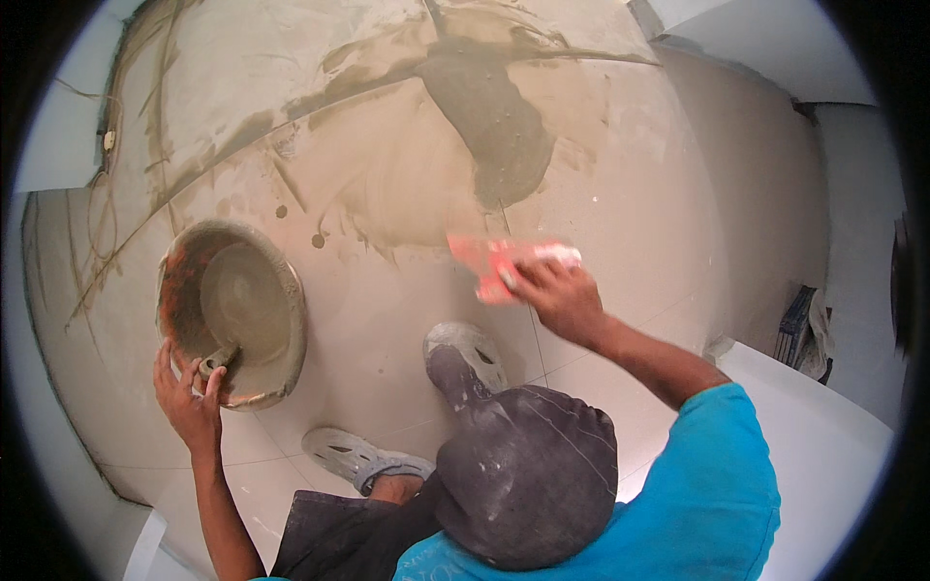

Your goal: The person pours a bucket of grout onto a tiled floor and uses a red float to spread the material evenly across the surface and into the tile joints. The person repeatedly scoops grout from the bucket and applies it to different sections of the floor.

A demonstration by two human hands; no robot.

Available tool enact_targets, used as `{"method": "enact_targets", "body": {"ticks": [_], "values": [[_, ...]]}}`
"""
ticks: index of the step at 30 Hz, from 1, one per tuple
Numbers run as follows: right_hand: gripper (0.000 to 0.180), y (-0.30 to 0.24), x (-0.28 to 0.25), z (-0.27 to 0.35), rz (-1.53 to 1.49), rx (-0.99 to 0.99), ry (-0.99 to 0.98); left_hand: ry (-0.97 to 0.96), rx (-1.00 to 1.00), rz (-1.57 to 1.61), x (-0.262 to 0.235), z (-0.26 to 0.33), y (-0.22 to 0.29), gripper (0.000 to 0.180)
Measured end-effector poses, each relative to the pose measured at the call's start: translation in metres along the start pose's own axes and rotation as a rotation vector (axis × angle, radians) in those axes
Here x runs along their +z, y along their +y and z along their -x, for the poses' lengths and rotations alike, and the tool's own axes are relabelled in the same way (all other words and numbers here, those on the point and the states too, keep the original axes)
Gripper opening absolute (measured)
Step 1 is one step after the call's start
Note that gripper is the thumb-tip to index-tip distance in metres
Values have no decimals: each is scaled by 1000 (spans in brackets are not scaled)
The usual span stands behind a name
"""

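Observation:
On the left stands a round orange-red bucket (pixel 297 320), crusted with grey-brown slurry and holding a pool of wet slurry (pixel 244 295). My left hand (pixel 191 407) is closed at its near rim, fingers and thumb curled over the edge. Between them lies the slurry-coated handle end (pixel 219 359) of a tool; the rest of it is hidden. My right hand (pixel 560 295) grips a flat red-orange float (pixel 484 263) low over the tiles, smeared by motion. Beyond it, a wet grey slurry patch (pixel 499 121) spreads across a tile joint.
Pale floor tiles (pixel 378 320) carry smeared slurry along their joints. My grey clogs (pixel 465 353) are planted near the bucket. A dark stacked object with a cloth (pixel 802 329) stands by the right wall. Thin strands (pixel 107 218) lie along the left edge.

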State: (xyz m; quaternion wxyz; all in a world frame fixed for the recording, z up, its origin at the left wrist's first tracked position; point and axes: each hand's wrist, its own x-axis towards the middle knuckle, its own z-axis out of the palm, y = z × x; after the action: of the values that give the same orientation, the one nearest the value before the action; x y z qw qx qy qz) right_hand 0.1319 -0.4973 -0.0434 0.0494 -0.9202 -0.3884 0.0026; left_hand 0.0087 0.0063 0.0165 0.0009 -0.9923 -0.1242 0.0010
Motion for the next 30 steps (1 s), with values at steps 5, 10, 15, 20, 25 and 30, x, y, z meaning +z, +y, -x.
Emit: {"method": "enact_targets", "body": {"ticks": [5,10,15,20,25,30], "values": [[46,8,45,27,85,-14,-10,-14,-5,-20,1,-1,1,30],[41,22,73,-33,86,64,71,-6,36,-39,3,-3,-6,30],[37,28,85,-92,107,130,110,53,58,-32,7,-3,-3,31],[34,18,92,-144,149,339,174,48,71,-34,3,-7,3,31],[27,43,43,-190,3,596,61,49,73,-29,3,-4,0,30],[39,132,-18,-138,-314,921,334,26,36,-24,2,1,-5,31]]}}
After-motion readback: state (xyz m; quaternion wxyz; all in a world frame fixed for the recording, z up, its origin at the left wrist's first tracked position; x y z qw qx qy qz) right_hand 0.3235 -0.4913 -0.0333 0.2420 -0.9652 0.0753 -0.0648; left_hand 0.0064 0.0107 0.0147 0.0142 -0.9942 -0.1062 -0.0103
